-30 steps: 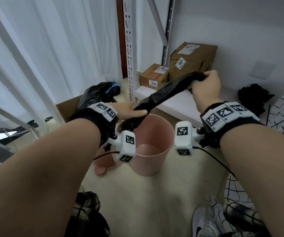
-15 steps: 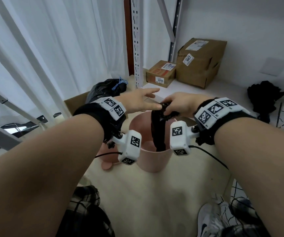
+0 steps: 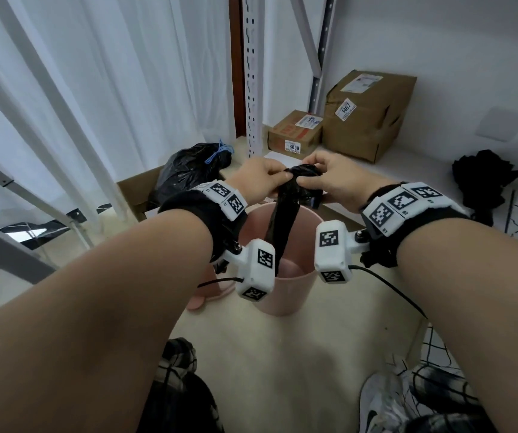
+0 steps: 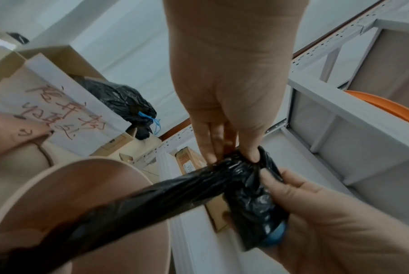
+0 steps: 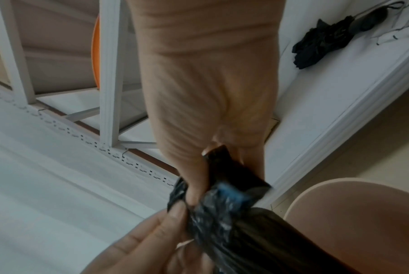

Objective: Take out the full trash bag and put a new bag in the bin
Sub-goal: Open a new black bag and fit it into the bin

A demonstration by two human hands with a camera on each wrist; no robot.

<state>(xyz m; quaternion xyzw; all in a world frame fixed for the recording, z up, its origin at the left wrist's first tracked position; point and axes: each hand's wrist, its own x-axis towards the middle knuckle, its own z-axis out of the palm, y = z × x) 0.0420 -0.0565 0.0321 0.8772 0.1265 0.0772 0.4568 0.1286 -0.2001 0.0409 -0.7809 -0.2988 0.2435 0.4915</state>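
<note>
indoors, beige floor (image 3: 282, 364), white curtains (image 3: 110, 73), metal shelving (image 3: 253, 73), cardboard boxes (image 3: 370, 110)

A storage corner, as we see it from above

We look down on a pale beige floor (image 3: 282, 354) with white curtains (image 3: 110, 89) at left and a plain white wall (image 3: 454, 42) at right. A white perforated shelf upright (image 3: 252, 73) stands between them, beside a low white shelf (image 3: 413, 164) bearing two cardboard boxes (image 3: 367, 114) and a folded black umbrella (image 3: 482, 179).
</note>
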